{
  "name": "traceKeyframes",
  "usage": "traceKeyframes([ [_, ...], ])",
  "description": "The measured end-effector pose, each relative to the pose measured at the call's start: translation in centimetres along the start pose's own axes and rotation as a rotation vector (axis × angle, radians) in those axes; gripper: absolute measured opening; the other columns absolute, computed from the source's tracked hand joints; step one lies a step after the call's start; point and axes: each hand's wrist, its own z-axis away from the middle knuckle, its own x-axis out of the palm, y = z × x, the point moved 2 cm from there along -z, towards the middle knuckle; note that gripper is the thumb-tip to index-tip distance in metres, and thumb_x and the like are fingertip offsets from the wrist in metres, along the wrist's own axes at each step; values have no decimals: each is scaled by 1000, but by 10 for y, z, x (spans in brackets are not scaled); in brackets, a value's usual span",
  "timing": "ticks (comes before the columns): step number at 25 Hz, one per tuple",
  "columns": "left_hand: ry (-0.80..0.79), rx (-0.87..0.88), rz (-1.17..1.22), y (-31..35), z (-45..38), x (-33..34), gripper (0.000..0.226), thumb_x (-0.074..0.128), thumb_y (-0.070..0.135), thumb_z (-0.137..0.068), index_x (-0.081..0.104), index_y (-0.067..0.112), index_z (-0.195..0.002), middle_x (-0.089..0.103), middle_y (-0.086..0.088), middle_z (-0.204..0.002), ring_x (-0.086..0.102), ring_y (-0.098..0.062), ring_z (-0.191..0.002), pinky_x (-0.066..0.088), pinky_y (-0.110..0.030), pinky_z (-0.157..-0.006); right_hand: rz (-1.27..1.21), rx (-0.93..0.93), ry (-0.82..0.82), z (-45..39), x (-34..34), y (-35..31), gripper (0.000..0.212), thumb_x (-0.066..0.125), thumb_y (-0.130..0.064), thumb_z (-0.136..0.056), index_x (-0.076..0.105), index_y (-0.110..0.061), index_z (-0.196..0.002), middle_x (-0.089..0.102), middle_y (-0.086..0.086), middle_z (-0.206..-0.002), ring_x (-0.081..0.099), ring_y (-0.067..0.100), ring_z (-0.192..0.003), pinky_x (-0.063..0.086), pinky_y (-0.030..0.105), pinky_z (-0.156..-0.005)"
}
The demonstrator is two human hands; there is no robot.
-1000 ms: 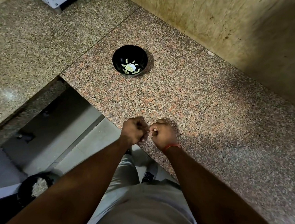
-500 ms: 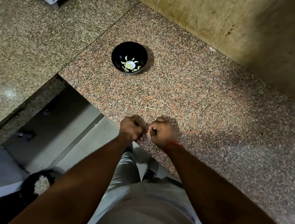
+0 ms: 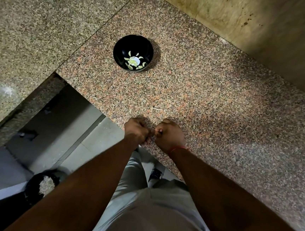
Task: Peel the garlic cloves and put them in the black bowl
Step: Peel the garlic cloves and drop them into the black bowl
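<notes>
Speckled pink granite tabletop (image 3: 213, 102) edge: my left hand (image 3: 136, 131) and right hand (image 3: 170, 135) curl knuckle-to-knuckle, presumably pinching a hidden clove for peeling; round black bowl (image 3: 121, 46) waits beyond.

A kitchen: speckled granite counter (image 3: 204, 101) against a stained wall (image 3: 248, 18).

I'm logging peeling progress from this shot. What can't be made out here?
- Head view: anything pinched between the left hand and right hand is hidden by curled fingers.
- Pale pieces in the black bowl: too small to count.
- Container on the floor: partly behind the left arm.
</notes>
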Motion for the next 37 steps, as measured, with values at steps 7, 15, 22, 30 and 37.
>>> traceKeyframes([
  [7, -49, 43, 6, -3, 8, -4, 9, 75, -4, -87, 66, -5, -85, 70, -24, -65, 66, -27, -47, 59, -45, -52, -29, -77, -56, -3, -2, 2, 14, 60, -18, -80, 56, -29, -74, 55, -7, -91, 56, 17, -80, 52, 32, -68],
  [15, -246, 97, 314, 4, 22, -4, 19, 63, -3, -96, 64, -21, -104, 66, -29, -79, 63, -21, -47, 49, -25, -42, -670, 83, -119, 1, -14, 19, 15, 66, 0, -90, 69, -15, -87, 71, 3, -85, 69, 25, -81, 61, 39, -73],
  [22, -336, 152, 367, 4, 27, -6, 17, 65, -2, -95, 66, -14, -107, 72, -21, -76, 68, -20, -50, 54, -26, -44, -980, 269, -221, 1, -20, 26, 19, 66, 9, -90, 70, -10, -87, 72, 25, -98, 69, 31, -82, 63, 51, -77],
  [30, -342, 212, 412, 0, 22, -4, 21, 70, 1, -91, 66, -17, -102, 69, -19, -69, 64, -21, -47, 53, -28, -42, -1108, 330, -197, -4, -19, 24, 17, 74, 6, -85, 76, -10, -92, 76, 18, -102, 71, 45, -100, 61, 58, -84],
  [37, -303, 235, 397, -5, 20, -1, 19, 68, 1, -94, 66, -18, -99, 65, -21, -68, 59, -22, -43, 53, -28, -42, -1152, 378, -177, 0, -16, 21, 18, 75, 10, -83, 76, -5, -92, 77, 16, -100, 72, 44, -100, 63, 54, -81],
])
